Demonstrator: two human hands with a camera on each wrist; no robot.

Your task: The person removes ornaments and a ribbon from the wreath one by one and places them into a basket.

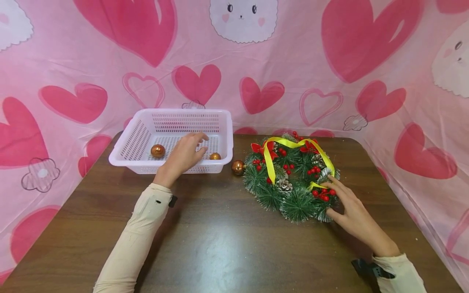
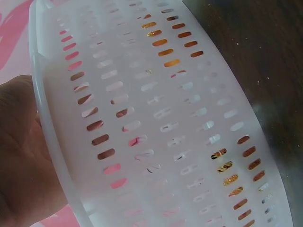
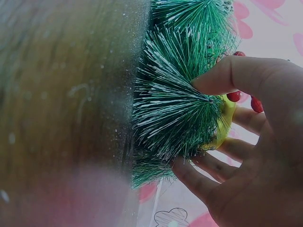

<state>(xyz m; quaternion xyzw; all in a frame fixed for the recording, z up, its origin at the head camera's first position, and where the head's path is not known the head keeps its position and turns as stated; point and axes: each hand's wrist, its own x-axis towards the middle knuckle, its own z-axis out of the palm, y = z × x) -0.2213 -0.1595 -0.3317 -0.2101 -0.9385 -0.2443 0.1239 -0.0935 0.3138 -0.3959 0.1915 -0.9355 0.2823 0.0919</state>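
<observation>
My left hand (image 1: pixel 186 152) is over the front rim of a white plastic basket (image 1: pixel 118 158), fingers relaxed above its inside. Two shiny copper-gold Christmas balls lie in the basket, a larger ball (image 1: pixel 157 151) at the left and a smaller ball (image 1: pixel 215 156) near the front right corner. A green artificial Christmas wreath (image 1: pixel 298 203) lies on the table with red berries, pine cones, red bows and a yellow ribbon (image 1: pixel 270 165). Spread around the wreath's right edge is my right hand (image 1: pixel 353 211); its thumb (image 3: pixel 215 81) touches the frosted needles.
Another copper-gold ball (image 1: pixel 238 167) lies on the brown wooden table (image 1: pixel 220 240) between basket and wreath, beside the wreath's left edge. A pink cloth (image 1: pixel 227 57) printed with hearts hangs behind and at both sides of the table.
</observation>
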